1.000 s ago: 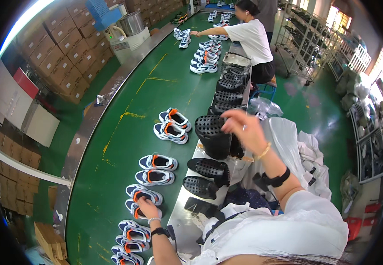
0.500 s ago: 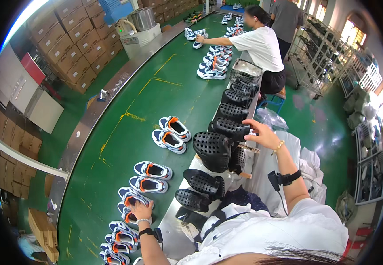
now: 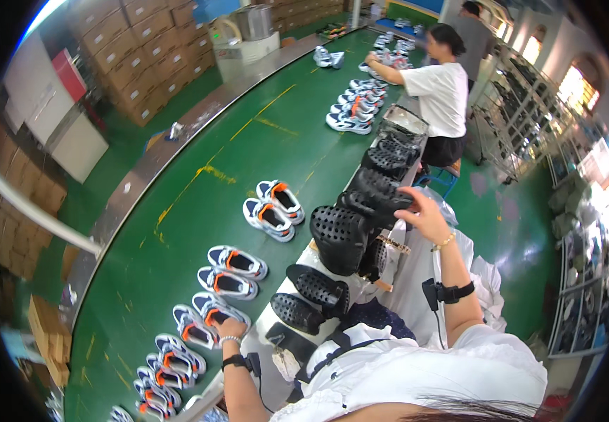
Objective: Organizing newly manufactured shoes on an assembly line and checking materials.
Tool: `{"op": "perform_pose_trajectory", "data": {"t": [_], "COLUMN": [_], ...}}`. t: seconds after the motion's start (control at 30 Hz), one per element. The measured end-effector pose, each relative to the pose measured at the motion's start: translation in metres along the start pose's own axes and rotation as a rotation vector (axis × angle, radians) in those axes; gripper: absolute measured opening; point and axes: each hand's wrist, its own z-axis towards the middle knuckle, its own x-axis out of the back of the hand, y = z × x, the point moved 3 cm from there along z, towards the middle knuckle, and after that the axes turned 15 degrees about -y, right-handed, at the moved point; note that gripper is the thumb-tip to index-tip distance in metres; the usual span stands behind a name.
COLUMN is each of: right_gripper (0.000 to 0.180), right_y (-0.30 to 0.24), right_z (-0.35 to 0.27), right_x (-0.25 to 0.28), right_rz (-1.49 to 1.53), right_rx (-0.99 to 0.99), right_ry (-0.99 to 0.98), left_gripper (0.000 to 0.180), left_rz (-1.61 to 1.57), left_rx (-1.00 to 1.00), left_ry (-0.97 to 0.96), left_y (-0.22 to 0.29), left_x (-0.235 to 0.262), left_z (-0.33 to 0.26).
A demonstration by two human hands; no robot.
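My left hand (image 3: 230, 328) grips a white, navy and orange sneaker (image 3: 211, 304) at its opening; some fingers are hidden inside it. A matching sneaker (image 3: 195, 329) lies just left of it on the green belt (image 3: 248, 148). My right hand (image 3: 425, 216) has thumb and fingers curved around the near end of a black, perforated shoe-shaped form (image 3: 378, 205). That form is in a row of similar ones on the ledge. Beside it stands a larger black perforated form (image 3: 338, 239), and nearer to me lie two more, one of them a black form (image 3: 297, 313).
More sneakers (image 3: 171, 369) line the belt at lower left, and a pair (image 3: 274, 209) sits farther up. A co-worker (image 3: 443, 98) reaches over sneakers at the far right side of the belt. Stacked cartons (image 3: 135, 56) stand beyond it; wheeled racks (image 3: 508, 119) stand at right.
My left hand has drawn one sneaker towards me, apart from its mate. My right hand stays at the black form, which looks tilted. The co-worker's hand has moved right, away from a far pair.
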Motion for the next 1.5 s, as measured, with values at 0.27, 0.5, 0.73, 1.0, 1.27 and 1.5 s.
{"op": "perform_pose_trajectory", "data": {"t": [0.27, 0.5, 0.73, 1.0, 1.27, 1.5], "right_gripper": [0.051, 0.042, 0.027, 0.01, 0.014, 0.015], "right_y": [-0.121, -0.15, -0.16, -0.139, -0.128, -0.13], "right_z": [-0.014, -0.019, -0.002, 0.014, 0.029, 0.044], "right_x": [-0.06, -0.271, -0.492, -0.568, -0.61, -0.615], "right_rz": [0.204, -0.426, -0.614, -0.823, -0.881, -0.939], "right_rx": [0.306, 0.396, 0.457, 0.459, 0.303, 0.311], "right_ry": [-0.036, -0.517, -0.742, -0.572, -0.55, -0.59], "left_gripper": [0.036, 0.032, 0.046, 0.032, 0.022, 0.029], "left_rz": [-0.143, -0.655, -0.755, -0.796, -0.812, -0.792], "left_rx": [-0.09, -0.131, -0.184, -0.228, -0.336, -0.257], "left_ry": [0.171, 0.734, 0.69, 0.622, 0.655, 0.614], "left_y": [-0.022, 0.019, -0.035, -0.037, -0.05, -0.039], "left_x": [-0.006, -0.01, -0.063, -0.054, -0.059, -0.045], "left_z": [-0.006, -0.097, -0.093, -0.091, -0.082, -0.088]}}
